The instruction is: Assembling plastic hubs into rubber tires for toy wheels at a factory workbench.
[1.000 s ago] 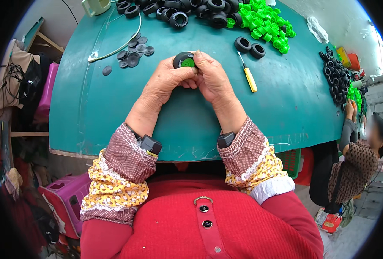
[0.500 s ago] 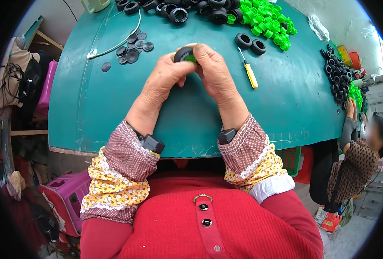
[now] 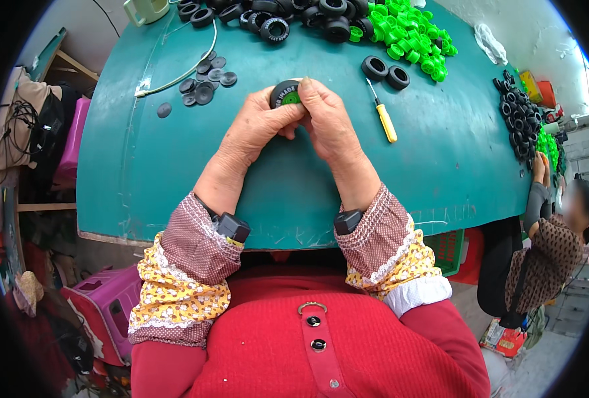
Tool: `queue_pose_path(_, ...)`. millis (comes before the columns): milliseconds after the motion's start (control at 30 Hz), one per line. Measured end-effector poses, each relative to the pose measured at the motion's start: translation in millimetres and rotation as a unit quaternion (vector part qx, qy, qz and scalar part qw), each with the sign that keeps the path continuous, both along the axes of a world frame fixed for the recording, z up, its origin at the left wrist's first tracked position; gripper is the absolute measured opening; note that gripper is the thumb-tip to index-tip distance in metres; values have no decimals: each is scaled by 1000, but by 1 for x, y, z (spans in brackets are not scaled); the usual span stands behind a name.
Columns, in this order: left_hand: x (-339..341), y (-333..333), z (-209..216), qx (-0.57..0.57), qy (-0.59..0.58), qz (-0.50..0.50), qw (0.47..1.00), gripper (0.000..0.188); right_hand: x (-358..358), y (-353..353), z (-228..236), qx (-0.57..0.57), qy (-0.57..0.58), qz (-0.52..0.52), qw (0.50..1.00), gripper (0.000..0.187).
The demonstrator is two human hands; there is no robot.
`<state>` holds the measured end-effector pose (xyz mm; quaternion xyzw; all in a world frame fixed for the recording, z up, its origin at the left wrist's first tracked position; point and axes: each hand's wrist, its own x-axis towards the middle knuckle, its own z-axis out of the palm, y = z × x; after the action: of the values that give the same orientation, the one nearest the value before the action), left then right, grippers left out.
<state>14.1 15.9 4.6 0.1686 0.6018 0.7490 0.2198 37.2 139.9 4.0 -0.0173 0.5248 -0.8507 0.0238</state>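
Note:
Between my two hands is a small black toy tire (image 3: pixel 282 88) with a green hub in its middle, its face turned up toward me. My left hand (image 3: pixel 260 119) grips its left side, the thumb lying across the front. On the other side my right hand (image 3: pixel 325 114) is closed on it, thumb at the upper right edge. The fingers behind the tire are mostly hidden. To the right of my hands lies a screwdriver (image 3: pixel 385 121) with a yellow handle, below two loose black tires (image 3: pixel 397 75). Flat black discs (image 3: pixel 204 93) are scattered to the left.
A heap of black tires (image 3: pixel 274 30) lies at the far side beside bright green hubs (image 3: pixel 410 33). A pale curved cord (image 3: pixel 195 63) lies near the discs. Far right, another person's hands (image 3: pixel 541 169) are at more tires and hubs. A light green mug (image 3: pixel 147 9) stands far left.
The tire has been tilted so its face and green hub now show more plainly. Both hands have come slightly nearer to me, still holding it.

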Motion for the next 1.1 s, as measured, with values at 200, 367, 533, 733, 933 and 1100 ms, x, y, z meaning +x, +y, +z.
queue_pose_path(200, 3, 4, 2, -30, 22, -8, 999, 19, 4, 6, 1, -32, -45, -10, 998, 28)
queue_pose_path(367, -1, -2, 6, -70, 40, -15, 997, 16, -1, 4, 6, 19, -13, 17, 1000, 28)
queue_pose_path(533, 2, 5, 7, -27, 3, 65, 998, 18, -1, 1, -2, 26, 45, -50, 997, 28)
queue_pose_path(733, 4, 4, 5, 15, -12, 59, 998, 24, -1, 2, -3, 13, 31, 12, 999, 29)
queue_pose_path(933, -1, 2, -1, 8, -24, 26, 999, 18, -1, 4, 1, -9, -6, 13, 1000, 29)
queue_pose_path(1100, 1, 2, 2, -29, -2, 10, 1000, 15, 0, 3, -2, -4, -19, -11, 1000, 29)
